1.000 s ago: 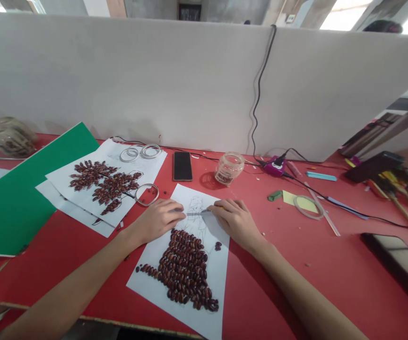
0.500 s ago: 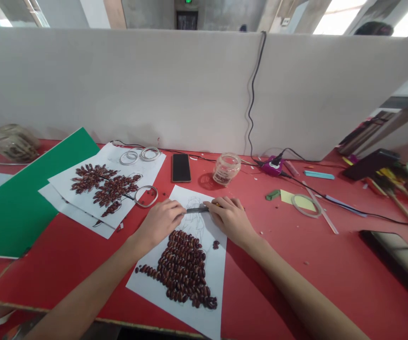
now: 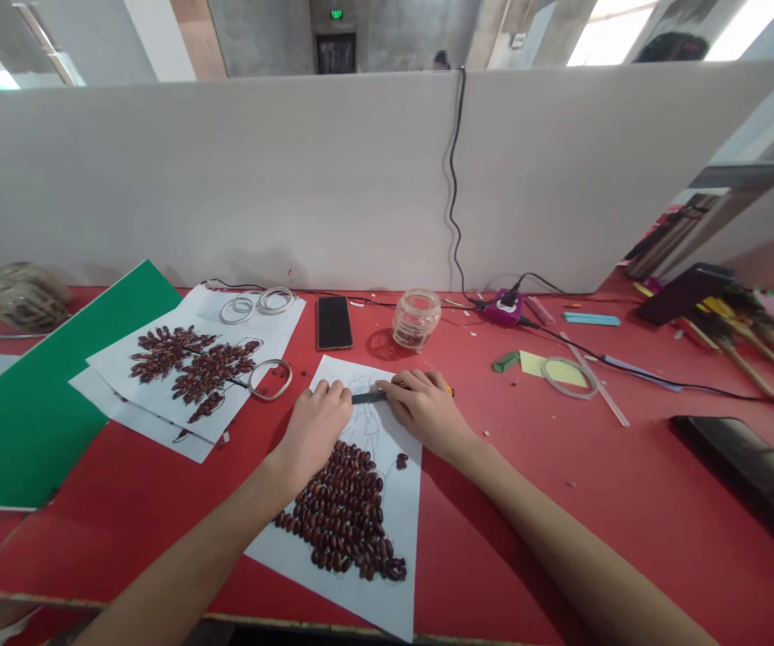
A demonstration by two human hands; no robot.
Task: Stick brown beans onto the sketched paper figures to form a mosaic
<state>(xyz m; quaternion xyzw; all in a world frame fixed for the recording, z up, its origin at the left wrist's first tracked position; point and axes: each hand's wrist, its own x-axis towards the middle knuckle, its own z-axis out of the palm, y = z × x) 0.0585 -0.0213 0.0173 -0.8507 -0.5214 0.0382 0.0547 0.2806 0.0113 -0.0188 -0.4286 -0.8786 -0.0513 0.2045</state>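
Note:
A thin, dark, flat strip (image 3: 368,397) runs between my two hands above the drawn end of a white sheet (image 3: 381,603). My left hand (image 3: 321,420) is closed around the strip's left end. My right hand (image 3: 425,405) pinches the other end, and a yellow-orange bit shows past its fingers; I cannot make out the strip's kind. Below the hands, dark red beans (image 3: 343,511) cover much of the sheet in tight rows, partly behind my left wrist. A few loose beans (image 3: 402,461) lie near the sheet's right edge. Pencil lines show under the strip.
Behind the sheet stand a glass jar (image 3: 417,320) and a phone (image 3: 334,323). Bean-covered sheets (image 3: 269,336) and a green board (image 3: 23,440) lie left. At right are a purple power socket (image 3: 504,309), cables, a tape ring (image 3: 569,378) and a dark device (image 3: 743,475).
The view has shifted slightly. My left hand has turned, its knuckles more upright, and its wrist now covers some beans at the left. Both hands keep hold of the dark strip.

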